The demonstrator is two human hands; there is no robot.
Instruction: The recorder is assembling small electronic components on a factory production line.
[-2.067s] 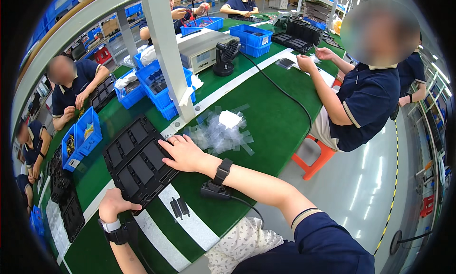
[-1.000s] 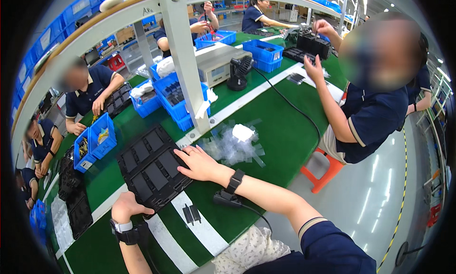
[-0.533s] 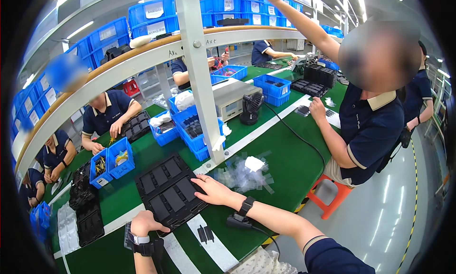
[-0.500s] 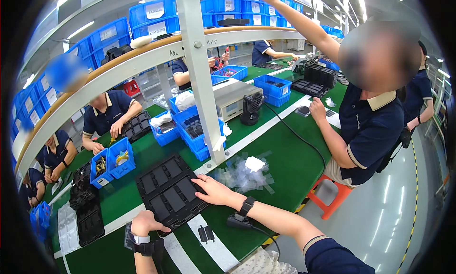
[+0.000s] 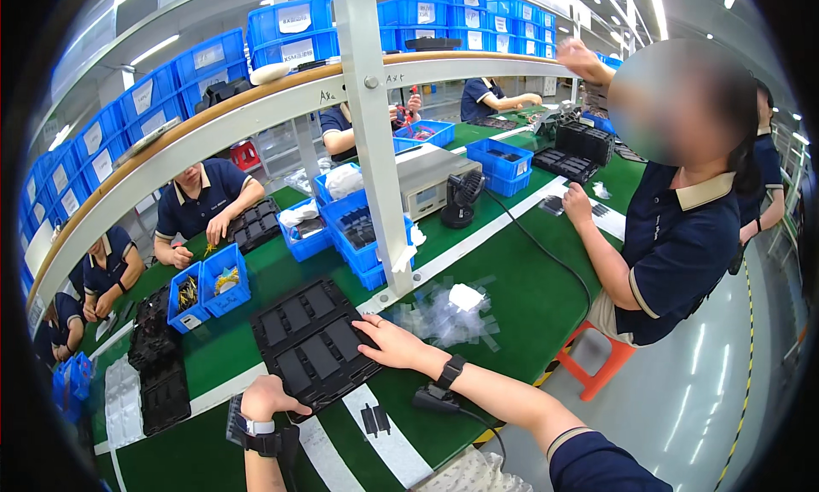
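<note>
A black tray [image 5: 317, 345] with rows of rectangular dark pads lies on the green table in front of me. My left hand [image 5: 270, 397] is curled at its near left corner, thumb along the edge, the other fingers mostly hidden. My right hand [image 5: 397, 345] rests on its right side with fingers stretched out. Small black strips [image 5: 374, 420] lie on a white band of the table just below the tray. Both of my wrists carry dark straps.
Blue bins [image 5: 225, 280] stand beyond the tray, near a white post [image 5: 373, 151]. Clear plastic film pieces [image 5: 445, 315] lie right of it. A small black fan [image 5: 463, 199], a cable and a grey instrument [image 5: 424, 182] sit farther back. A co-worker [image 5: 682, 228] sits at right.
The view has shifted slightly, while both my hands stay on the tray. The co-worker at right has lowered the raised arm and turned the head.
</note>
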